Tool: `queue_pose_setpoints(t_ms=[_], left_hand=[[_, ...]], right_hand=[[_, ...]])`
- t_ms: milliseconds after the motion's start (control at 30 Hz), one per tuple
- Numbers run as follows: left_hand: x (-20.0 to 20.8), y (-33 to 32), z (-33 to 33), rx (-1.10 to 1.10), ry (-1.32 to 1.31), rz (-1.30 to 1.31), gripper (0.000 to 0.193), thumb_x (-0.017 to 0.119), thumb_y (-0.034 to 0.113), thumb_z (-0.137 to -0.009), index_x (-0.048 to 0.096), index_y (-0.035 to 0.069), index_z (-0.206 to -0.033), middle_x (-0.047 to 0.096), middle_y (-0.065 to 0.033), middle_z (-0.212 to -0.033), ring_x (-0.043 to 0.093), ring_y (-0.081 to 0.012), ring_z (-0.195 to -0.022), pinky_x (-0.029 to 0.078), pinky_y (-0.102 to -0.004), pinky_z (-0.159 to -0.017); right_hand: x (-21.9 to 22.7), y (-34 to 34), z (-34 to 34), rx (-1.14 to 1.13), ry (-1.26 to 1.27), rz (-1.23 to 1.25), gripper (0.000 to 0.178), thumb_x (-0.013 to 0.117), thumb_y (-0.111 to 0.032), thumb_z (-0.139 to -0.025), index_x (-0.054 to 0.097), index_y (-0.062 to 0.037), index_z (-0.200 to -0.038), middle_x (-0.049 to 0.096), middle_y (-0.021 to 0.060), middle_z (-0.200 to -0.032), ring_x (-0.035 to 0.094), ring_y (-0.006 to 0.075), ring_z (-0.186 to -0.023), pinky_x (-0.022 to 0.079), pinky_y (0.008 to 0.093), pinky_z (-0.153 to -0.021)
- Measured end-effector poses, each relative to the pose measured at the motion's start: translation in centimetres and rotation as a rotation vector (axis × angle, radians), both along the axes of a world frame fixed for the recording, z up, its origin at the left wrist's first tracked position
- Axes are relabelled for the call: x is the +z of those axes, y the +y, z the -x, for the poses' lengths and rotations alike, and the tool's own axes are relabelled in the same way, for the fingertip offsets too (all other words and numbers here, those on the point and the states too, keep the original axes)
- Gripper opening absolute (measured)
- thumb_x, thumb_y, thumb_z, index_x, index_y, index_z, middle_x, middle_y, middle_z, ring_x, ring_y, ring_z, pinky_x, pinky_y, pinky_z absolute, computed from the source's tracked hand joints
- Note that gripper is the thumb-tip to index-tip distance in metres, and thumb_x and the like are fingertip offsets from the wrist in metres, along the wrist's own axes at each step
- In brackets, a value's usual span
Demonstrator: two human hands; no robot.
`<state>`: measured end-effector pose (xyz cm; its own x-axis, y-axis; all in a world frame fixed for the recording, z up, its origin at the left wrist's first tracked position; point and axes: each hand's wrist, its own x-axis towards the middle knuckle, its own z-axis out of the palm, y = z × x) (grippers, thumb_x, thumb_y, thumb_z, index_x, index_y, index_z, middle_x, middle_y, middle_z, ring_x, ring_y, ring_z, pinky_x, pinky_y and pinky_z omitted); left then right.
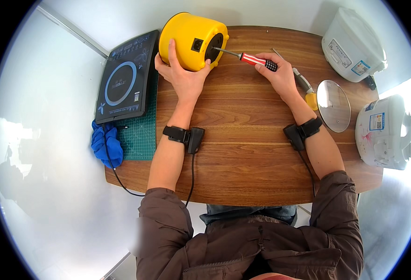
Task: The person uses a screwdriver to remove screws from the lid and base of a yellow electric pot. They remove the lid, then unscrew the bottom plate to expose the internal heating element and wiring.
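Note:
A yellow appliance body (180,39) lies on its side at the back of the table, its dark round base plate (213,49) turned to the right. A black power socket (197,45) shows in its wall. My left hand (184,77) grips the body from the near side, fingers spread over it and thumb at the base rim. In my right hand (280,77) is a screwdriver (257,60) with a red, white and black handle. Its shaft points left, and the tip meets the base plate. Whether it sits in a screw I cannot tell.
On the left a black induction cooktop (121,79) lies over a green cutting mat (140,142), beside a blue cloth (106,144). To the right are a glass lid (334,106), a yellow-and-grey handle piece (310,99) and two white rice cookers (352,46). Black cables trail from both wrist straps.

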<state>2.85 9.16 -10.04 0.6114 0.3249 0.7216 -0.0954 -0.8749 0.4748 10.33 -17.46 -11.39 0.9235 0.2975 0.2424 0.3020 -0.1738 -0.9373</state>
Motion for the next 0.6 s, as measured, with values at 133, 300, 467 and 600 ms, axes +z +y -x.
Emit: queue_pose_setpoints(t_ms=[133,300,467,600], left_hand=[[0.07,-0.04,0.01,-0.007,0.009,0.015,0.113,0.091,0.019,-0.075,0.022,0.023,-0.164,0.016,-0.0244,-0.15,0.023,-0.0437,-0.142,0.029,-0.0517,-0.12],[0.04,-0.01,0.03,0.003,0.007,0.002,0.114,0.091,0.018,-0.075,0.021,0.023,-0.164,0.016,-0.0243,-0.15,0.023,-0.0438,-0.142,0.03,-0.052,-0.12],[0.06,-0.04,0.02,0.007,0.002,-0.01,0.114,0.092,0.019,-0.074,0.022,0.023,-0.164,0.016,-0.0246,-0.15,0.023,-0.0444,-0.142,0.03,-0.0523,-0.12],[-0.08,0.05,0.01,0.002,-0.009,-0.008,0.114,0.092,0.019,-0.074,0.022,0.023,-0.164,0.016,-0.0247,-0.15,0.023,-0.0447,-0.142,0.03,-0.0525,-0.12]], right_hand=[[-0.11,0.06,0.0,0.005,0.002,-0.014,0.033,0.081,-0.018,-0.092,0.075,-0.004,-0.121,0.073,0.0025,-0.105,0.063,0.0106,-0.091,0.052,0.0276,-0.085],[-0.07,0.15,0.02,0.002,0.008,-0.017,0.032,0.081,-0.018,-0.092,0.075,-0.0038,-0.12,0.073,0.0026,-0.105,0.064,0.0107,-0.091,0.052,0.0277,-0.085],[0.08,0.16,0.1,-0.001,-0.007,0.007,0.03,0.081,-0.014,-0.092,0.075,-0.0051,-0.121,0.072,-0.0008,-0.106,0.061,0.0077,-0.092,0.05,0.0255,-0.085],[0.28,0.17,0.28,-0.002,-0.04,0.011,0.032,0.082,-0.013,-0.089,0.076,-0.0057,-0.12,0.073,0.0025,-0.106,0.065,0.0117,-0.093,0.052,0.0288,-0.086]])
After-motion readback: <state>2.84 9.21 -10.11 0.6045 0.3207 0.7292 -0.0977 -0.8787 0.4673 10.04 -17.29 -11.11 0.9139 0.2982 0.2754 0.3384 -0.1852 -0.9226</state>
